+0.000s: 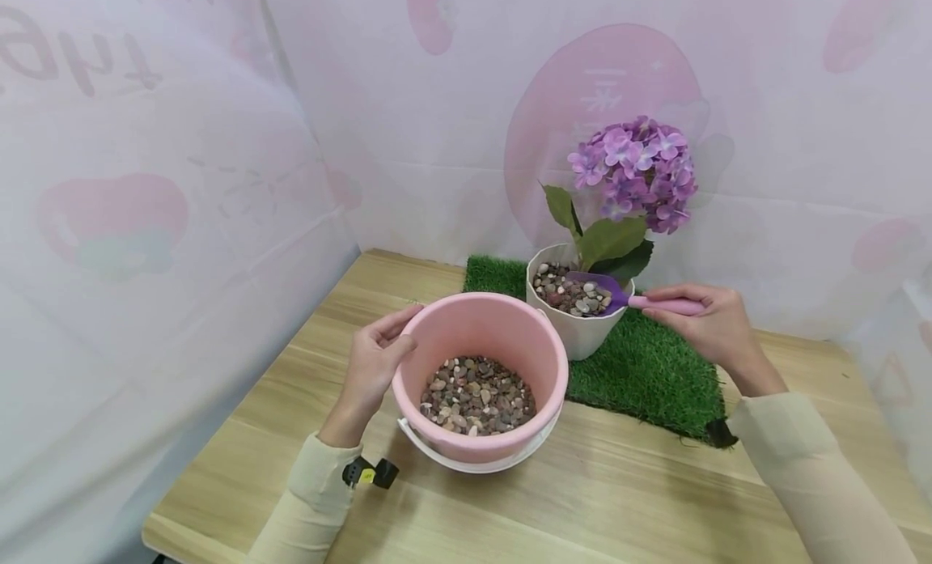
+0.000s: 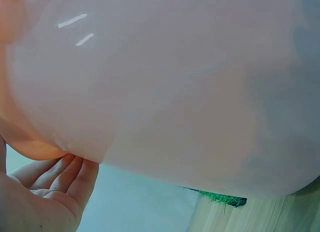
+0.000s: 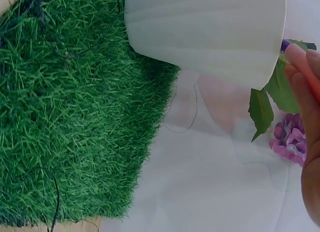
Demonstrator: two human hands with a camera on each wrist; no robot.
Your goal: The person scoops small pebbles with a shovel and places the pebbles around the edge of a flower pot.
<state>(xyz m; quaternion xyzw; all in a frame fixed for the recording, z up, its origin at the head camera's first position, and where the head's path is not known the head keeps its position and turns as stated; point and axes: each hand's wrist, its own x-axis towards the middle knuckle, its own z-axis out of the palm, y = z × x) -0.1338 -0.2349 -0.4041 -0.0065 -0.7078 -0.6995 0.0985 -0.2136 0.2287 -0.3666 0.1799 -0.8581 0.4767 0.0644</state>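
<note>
My left hand (image 1: 373, 360) holds the left rim of a pink bucket (image 1: 480, 309), its thumb at the lip; in the left wrist view its fingers (image 2: 75, 178) reach against the bucket's outside. Mixed pebbles (image 1: 476, 396) cover the bucket's bottom. In my right hand (image 1: 717, 325) is the pink handle of a small shovel (image 1: 666, 305). Its purple blade lies inside a white flowerpot (image 1: 582, 337), low over the pebbles there. A purple hydrangea (image 1: 637, 171) with green leaves rises from that pot. The right wrist view shows the pot's side (image 3: 205, 32), while the blade is mostly hidden.
Under the pot is a green artificial grass mat (image 1: 662, 386) on a wooden table (image 1: 604, 475). The bucket's white carrying handle (image 1: 473, 467) hangs along its front. White printed curtains (image 1: 408, 143) close off the back and left.
</note>
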